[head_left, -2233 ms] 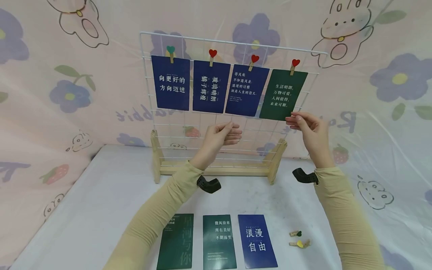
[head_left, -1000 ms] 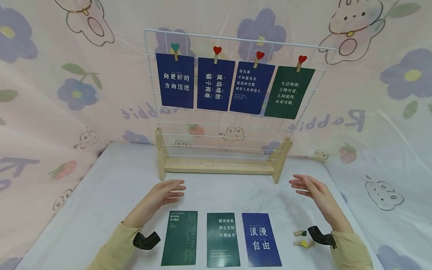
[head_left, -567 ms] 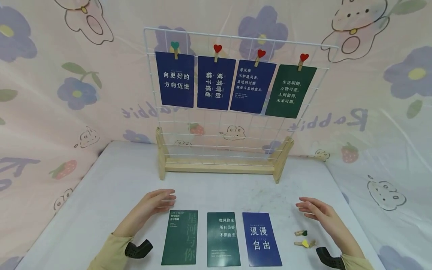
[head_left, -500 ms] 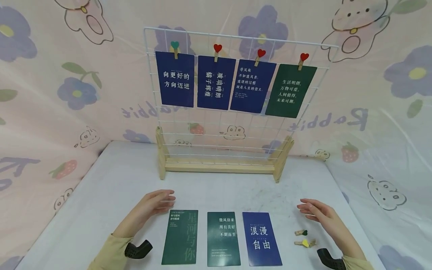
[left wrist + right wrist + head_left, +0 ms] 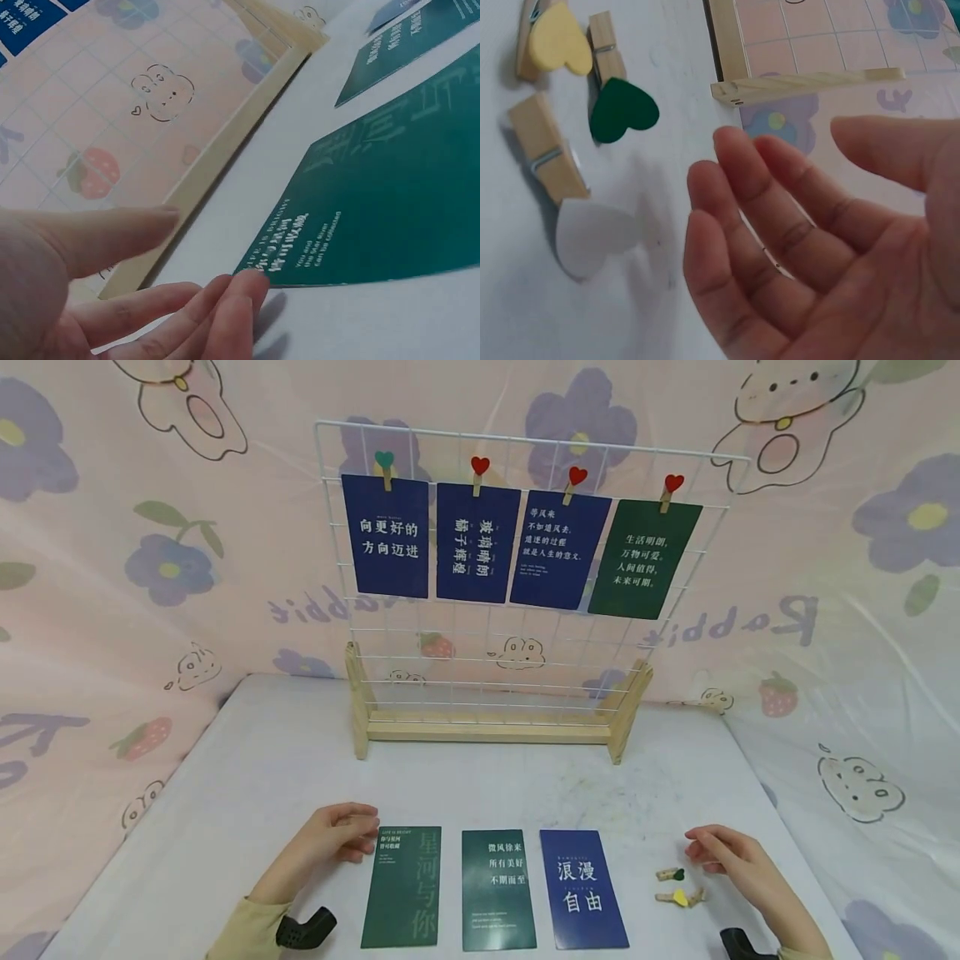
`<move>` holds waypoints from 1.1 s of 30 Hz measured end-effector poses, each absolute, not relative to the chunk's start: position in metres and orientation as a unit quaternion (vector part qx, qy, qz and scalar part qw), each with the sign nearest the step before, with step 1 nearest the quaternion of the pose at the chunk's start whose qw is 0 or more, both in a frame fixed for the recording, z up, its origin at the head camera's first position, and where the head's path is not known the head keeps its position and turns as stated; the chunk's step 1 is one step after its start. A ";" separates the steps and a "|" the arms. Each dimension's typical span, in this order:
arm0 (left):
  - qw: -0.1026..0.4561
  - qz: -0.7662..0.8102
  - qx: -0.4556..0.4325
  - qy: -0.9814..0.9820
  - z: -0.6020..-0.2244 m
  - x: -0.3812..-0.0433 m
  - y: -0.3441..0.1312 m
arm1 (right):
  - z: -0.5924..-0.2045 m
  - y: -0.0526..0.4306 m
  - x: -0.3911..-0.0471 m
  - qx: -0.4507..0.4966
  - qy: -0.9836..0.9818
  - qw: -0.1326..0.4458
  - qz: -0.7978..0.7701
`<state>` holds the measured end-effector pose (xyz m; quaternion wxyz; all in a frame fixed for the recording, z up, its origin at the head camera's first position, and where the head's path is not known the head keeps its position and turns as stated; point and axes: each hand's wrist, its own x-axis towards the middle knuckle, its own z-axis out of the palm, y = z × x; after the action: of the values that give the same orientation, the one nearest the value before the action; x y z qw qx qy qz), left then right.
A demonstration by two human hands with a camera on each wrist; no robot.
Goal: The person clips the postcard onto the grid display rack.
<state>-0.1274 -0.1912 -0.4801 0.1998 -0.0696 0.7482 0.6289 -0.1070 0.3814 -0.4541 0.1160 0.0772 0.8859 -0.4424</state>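
Note:
My left hand (image 5: 326, 847) is at the top left corner of a green postcard (image 5: 401, 889) lying on the table; in the left wrist view its fingertips are right at the card's corner, thumb raised apart. A second green postcard (image 5: 498, 891) and a blue one (image 5: 585, 889) lie in a row to its right. My right hand (image 5: 738, 864), holding nothing, hovers with relaxed fingers beside small wooden clothespins. In the right wrist view these are a yellow-heart clothespin (image 5: 559, 41), a green-heart clothespin (image 5: 622, 110) and a white-heart clothespin (image 5: 592, 236).
Behind, a white wire grid rack (image 5: 480, 643) stands on a wooden base (image 5: 487, 729). Several postcards hang on it in a row, the rightmost a green card (image 5: 645, 560), each under a heart clothespin (image 5: 480, 468). A patterned cloth (image 5: 810, 693) backs the table (image 5: 247, 760).
Both hands have come down from the hanging green card and the rack to the table, the left to the nearest green postcard, the right beside the loose clothespins. The hanging cards stay put.

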 end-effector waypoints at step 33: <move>0.176 0.611 -0.010 0.772 -0.488 -0.123 -0.187 | -0.457 0.387 -0.098 0.061 0.866 0.169 -0.467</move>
<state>-0.1230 -0.1874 -0.4883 0.1757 -0.0100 0.7717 0.6111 -0.0984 0.3869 -0.4572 0.1695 0.0608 0.8659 -0.4667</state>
